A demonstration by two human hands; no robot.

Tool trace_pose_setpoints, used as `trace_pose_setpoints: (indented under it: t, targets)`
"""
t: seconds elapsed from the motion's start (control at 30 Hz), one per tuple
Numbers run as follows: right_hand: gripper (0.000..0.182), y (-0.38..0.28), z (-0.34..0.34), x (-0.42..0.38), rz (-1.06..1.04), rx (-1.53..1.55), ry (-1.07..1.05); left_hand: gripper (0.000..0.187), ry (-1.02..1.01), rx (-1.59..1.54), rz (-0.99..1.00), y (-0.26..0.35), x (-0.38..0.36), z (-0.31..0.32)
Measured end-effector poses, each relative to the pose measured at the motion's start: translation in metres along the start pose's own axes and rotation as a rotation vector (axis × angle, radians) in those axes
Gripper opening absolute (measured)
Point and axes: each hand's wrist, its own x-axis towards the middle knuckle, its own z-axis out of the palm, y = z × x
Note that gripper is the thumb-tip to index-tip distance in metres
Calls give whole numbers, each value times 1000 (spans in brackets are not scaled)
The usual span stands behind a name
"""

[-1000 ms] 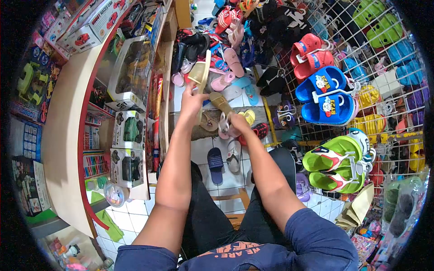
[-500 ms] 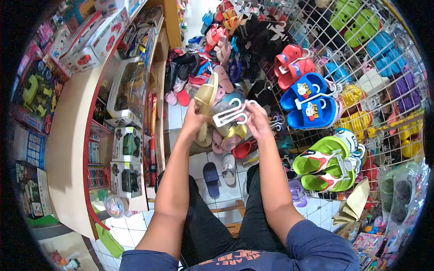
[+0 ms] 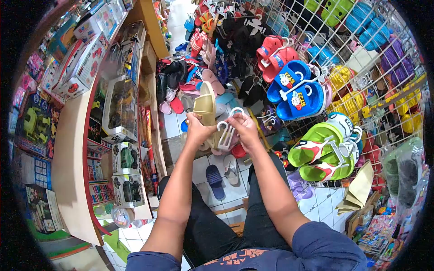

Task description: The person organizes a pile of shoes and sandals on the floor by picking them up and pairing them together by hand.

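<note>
Holds a tan sandal (image 3: 205, 108) in the air, steeply upright, with a broad strap across its face. Grips it near its lower end with the left hand (image 3: 198, 131), thumb and fingers clamped on it. Just right of the sandal, pinches a white plastic hanger (image 3: 225, 137) with the right hand (image 3: 244, 128), thumb and fingertips together on its upper part, near two curved hooks. Cannot tell from this angle about any contact between sandal and hanger.

Below the sandal, on a white tiled floor (image 3: 199, 169), a dark blue slipper (image 3: 214, 181), with a pale grey shoe (image 3: 231, 169) just beside it. Beyond the sandal, a crowded heap of footwear (image 3: 212, 77) in pink, red, blue and black. To the right of the sandal, a wire grid (image 3: 392, 95) with several pairs on white hangers along it: red clogs (image 3: 285, 58), bright blue slides (image 3: 303, 106) and lime-green sandals (image 3: 318, 143). Well left of the sandal, a pale shelf unit (image 3: 72, 149) with a red edge, stocked with boxed toy vehicles (image 3: 126, 158). Nearer to the camera than the sandal, dark trousers (image 3: 205, 217) and a navy T-shirt (image 3: 253, 259) with orange lettering.
</note>
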Motion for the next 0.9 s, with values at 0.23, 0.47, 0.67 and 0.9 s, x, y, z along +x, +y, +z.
trace_pose_setpoints:
  t: [0.23, 0.47, 0.67, 0.9]
  targets:
    - [20, 21, -8, 21, -44, 46, 29, 75, -44, 40, 264, -5, -9, 17]
    - [26, 33, -16, 40, -181, -36, 34, 95, 39, 105, 259, 4, -9, 15]
    - [26, 15, -12, 37, -174, -44, 0, 91, -263, -431, 138, -15, 9, 7]
    - [25, 25, -13, 46, -111, -178, -85, 58, -145, -374, 10, 15, 5, 0]
